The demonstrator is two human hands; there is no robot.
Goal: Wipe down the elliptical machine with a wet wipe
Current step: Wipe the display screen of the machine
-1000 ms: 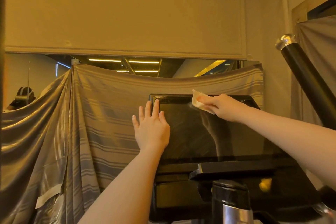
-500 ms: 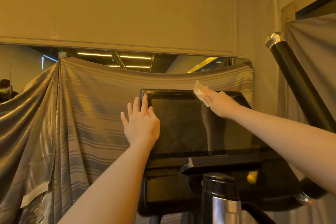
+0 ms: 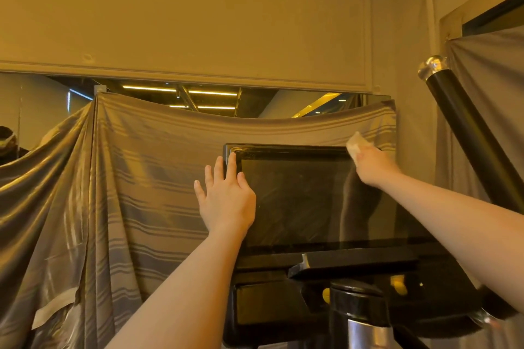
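Two arms reach up to the screen point(image 3: 317, 198).
The left hand point(image 3: 225, 201) lies flat with spread fingers on its left edge. The right hand point(image 3: 373, 164) holds the wipe point(image 3: 355, 146) at the top right corner.

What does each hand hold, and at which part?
The right hand holds the wet wipe by its lower part; the left hand holds nothing.

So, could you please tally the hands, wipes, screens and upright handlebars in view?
Hands: 2, left hand and right hand
Wet wipe: 1
Screen: 1
Handlebar: 1
Total: 5
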